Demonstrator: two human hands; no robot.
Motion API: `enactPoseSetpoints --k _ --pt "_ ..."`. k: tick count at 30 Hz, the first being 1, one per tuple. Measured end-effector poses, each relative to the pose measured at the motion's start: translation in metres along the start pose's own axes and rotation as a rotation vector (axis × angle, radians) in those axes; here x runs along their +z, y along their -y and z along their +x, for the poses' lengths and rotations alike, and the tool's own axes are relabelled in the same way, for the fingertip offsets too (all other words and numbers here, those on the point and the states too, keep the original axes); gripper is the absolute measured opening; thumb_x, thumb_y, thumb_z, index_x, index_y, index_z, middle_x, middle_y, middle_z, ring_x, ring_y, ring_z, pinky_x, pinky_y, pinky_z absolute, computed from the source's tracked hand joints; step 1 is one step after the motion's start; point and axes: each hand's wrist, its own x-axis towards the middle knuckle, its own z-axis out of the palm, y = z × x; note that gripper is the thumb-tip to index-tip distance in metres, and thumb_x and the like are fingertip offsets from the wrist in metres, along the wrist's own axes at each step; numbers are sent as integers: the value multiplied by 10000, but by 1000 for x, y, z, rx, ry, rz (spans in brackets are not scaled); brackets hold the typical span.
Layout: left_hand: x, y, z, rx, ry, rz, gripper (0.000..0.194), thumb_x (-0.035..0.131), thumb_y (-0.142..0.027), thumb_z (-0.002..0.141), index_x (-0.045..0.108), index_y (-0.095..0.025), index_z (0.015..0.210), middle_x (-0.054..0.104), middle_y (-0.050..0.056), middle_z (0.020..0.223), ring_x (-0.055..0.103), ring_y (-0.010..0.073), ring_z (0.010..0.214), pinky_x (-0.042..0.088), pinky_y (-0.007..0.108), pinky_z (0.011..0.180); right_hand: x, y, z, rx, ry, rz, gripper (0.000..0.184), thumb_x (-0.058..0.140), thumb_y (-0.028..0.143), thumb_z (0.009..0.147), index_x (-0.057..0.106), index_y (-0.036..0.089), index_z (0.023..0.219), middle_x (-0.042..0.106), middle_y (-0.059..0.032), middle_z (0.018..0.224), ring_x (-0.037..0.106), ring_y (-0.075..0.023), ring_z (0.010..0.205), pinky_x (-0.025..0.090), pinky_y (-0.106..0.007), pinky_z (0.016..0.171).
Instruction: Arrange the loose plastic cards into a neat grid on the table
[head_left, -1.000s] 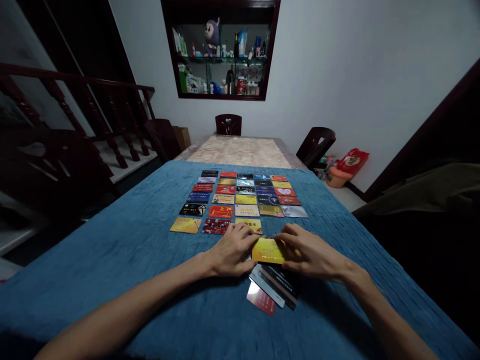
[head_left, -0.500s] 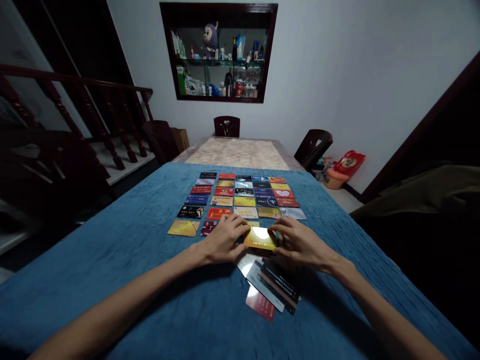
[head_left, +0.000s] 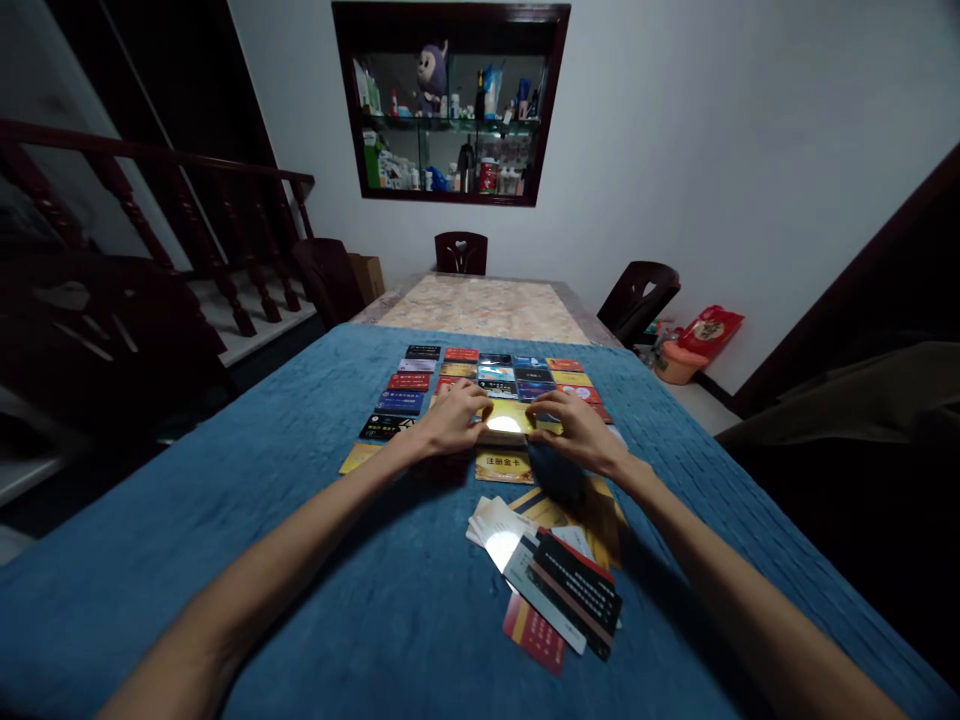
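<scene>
A shiny gold card [head_left: 507,418] is held level between my two hands, above the laid-out cards. My left hand [head_left: 452,420] pinches its left end, and my right hand [head_left: 574,428] pinches its right end. Rows of colourful cards lie face up beyond and beneath my hands, among them a blue card [head_left: 399,402] and a red card [head_left: 409,382]. Just nearer than my hands lies a gold card with dark characters [head_left: 503,464]. Closer to me is a loose, overlapping pile of cards, with a black striped card [head_left: 576,590] and a red card with a yellow stripe [head_left: 534,632].
A blue cloth [head_left: 300,560] covers the near part of the table; its far end shows a marble-patterned top [head_left: 487,305]. Dark wooden chairs [head_left: 637,300] stand around it. At the right wall are an orange bucket [head_left: 679,362] and a red bag [head_left: 712,332].
Both hands have moved away from me with the gold card, from near the pile to over the rows. The gold card with dark characters and more of the pile now show.
</scene>
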Motion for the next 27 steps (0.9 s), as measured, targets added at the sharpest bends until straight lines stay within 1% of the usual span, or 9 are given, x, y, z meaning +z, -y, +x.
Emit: enactPoseSetpoints --k 5,9,13,18,22,27 --pt "3 17 27 -73 64 7 132 616 -161 797 691 -180 904 664 86 1166 497 301 1178 399 447 959 14 -21 23 25 -29 -14 199 685 255 805 736 204 991 703 -105 1103 622 -276 1002 470 -411 892" --pt "11 29 40 -127 127 35 163 626 -175 779 698 -181 925 652 89 1173 493 308 1190 407 447 968 23 -33 32 53 -29 -22 214 683 248 800 739 192 998 708 -113 1113 638 -280 1006 468 -411 901" --pt "20 37 42 -143 171 45 162 603 -178 782 695 -188 915 654 87 1150 494 308 1177 413 437 957 33 -40 36 49 -11 -22 206 680 264 811 739 192 995 709 -116 1122 637 -279 1025 462 -410 911" --pt "26 39 40 -143 190 47 139 571 -151 782 683 -178 861 654 96 1102 495 304 1152 413 422 947 44 -45 38 45 22 -29 204 667 255 826 735 196 1009 712 -111 1128 639 -268 1006 448 -402 918" --pt "30 40 40 -147 198 53 134 567 -154 793 679 -171 864 649 102 1082 507 302 1112 416 429 938 48 -47 36 58 35 -48 201 668 261 836 731 205 1018 707 -105 1133 628 -260 1017 444 -388 928" --pt "34 41 40 -141 197 55 128 567 -170 810 674 -174 879 640 114 1094 498 309 1111 429 450 921 49 -46 35 73 67 -76 198 648 266 863 723 214 1039 696 -100 1162 607 -255 1038 446 -381 916"
